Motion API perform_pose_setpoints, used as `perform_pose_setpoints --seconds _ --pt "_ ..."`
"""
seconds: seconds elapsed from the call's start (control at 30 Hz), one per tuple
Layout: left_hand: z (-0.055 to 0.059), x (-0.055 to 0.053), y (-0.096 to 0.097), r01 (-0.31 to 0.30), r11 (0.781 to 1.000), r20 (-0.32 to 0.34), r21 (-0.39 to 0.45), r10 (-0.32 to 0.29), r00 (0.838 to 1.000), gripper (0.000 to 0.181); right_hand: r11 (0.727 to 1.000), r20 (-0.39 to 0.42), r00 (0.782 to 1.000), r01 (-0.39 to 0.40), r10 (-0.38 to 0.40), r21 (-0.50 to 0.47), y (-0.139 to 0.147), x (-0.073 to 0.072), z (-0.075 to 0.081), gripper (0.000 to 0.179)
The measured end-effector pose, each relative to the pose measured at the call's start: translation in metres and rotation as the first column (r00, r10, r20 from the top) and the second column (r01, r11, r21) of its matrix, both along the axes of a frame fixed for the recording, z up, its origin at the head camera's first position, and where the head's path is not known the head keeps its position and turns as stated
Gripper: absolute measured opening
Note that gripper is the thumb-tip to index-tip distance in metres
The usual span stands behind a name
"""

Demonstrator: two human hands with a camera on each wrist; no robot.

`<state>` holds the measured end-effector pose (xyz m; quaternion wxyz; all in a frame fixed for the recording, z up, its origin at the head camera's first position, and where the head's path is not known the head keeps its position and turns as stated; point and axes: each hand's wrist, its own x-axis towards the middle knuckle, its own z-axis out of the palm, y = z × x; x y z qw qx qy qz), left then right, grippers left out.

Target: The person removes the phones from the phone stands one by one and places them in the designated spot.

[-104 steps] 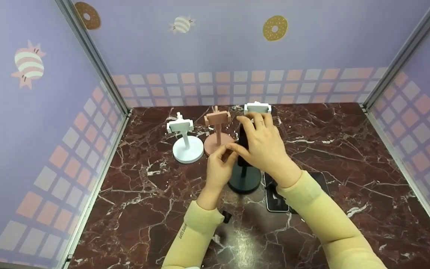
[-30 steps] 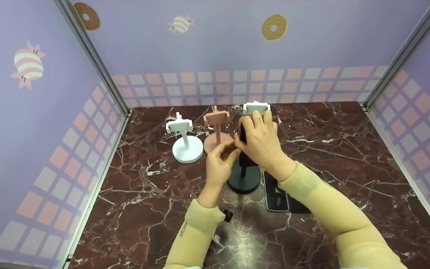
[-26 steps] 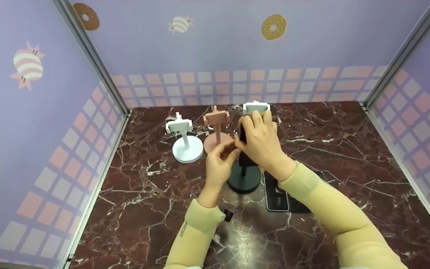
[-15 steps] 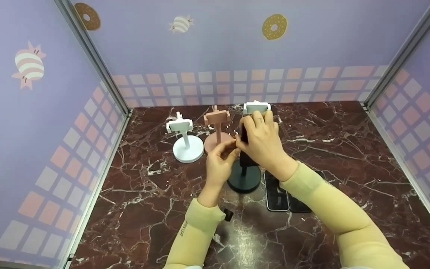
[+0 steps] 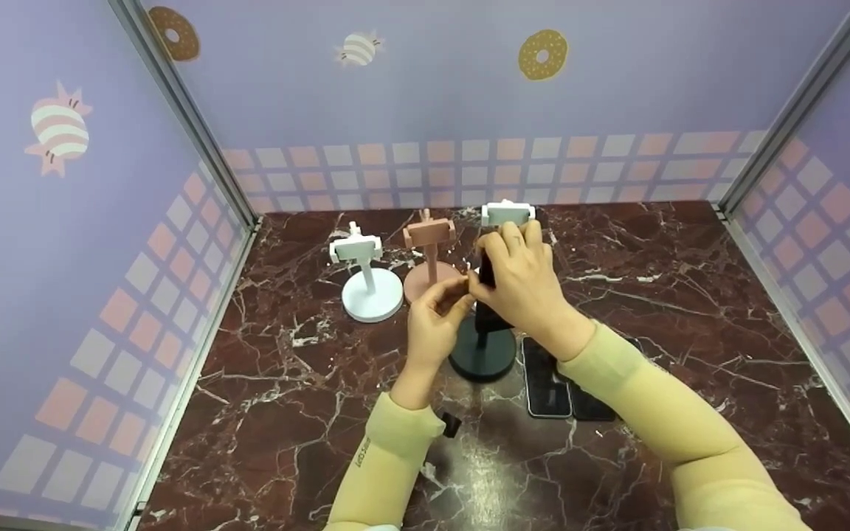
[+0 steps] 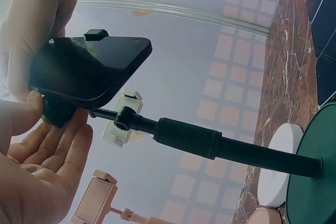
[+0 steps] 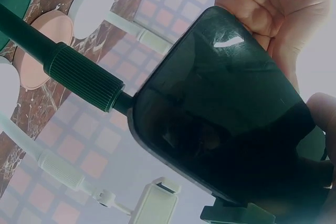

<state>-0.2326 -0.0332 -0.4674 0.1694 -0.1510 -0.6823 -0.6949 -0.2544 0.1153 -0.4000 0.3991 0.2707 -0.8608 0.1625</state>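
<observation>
A black phone (image 7: 210,103) stands upright in the clamp (image 6: 96,35) of a dark green phone stand (image 5: 482,358). My right hand (image 5: 521,284) grips the phone's upper end from the right, with fingers bent over its top. Opposite it, my left hand (image 5: 434,332) pinches the clamp's left side, its thumb in front and its other fingers behind in the left wrist view. The stand's ribbed collar (image 6: 188,138) and straight pole show in that view. Seen from the head, my right hand covers much of the phone.
Behind are a white stand (image 5: 371,295), a pink stand (image 5: 429,234) and another white stand (image 5: 508,214). Two dark phones lie at the right, one silver-edged phone (image 5: 547,387) and one black phone (image 5: 591,404) partly under the right sleeve. Patterned panels (image 5: 432,88) enclose the marble-look table.
My right thumb, stretched towards the left fingers 3.5 s ago, is now drawn in against the phone. The right hand and phone have shifted slightly rightwards; the left hand stays nearly in place.
</observation>
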Motion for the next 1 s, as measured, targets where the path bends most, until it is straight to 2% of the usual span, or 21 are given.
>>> perform_pose_setpoints --seconds 0.23,0.53,1.0 --pt "-0.0006 -0.0009 0.0008 -0.003 1.000 -0.009 -0.004 0.003 1.000 0.027 1.000 0.005 1.000 -0.016 0.016 0.000 0.0022 0.0016 0.0010 0.037" --pt "-0.0008 -0.0003 -0.0004 0.005 1.000 0.012 -0.002 -0.005 1.000 0.027 0.998 0.023 0.998 -0.055 0.055 -0.004 0.0049 0.0022 0.0019 0.034" --pt "-0.0017 -0.0017 0.0000 0.003 1.000 0.013 0.013 -0.003 1.000 0.027 0.996 -0.002 0.996 -0.084 0.084 -0.013 0.0077 0.0019 0.0007 0.037"
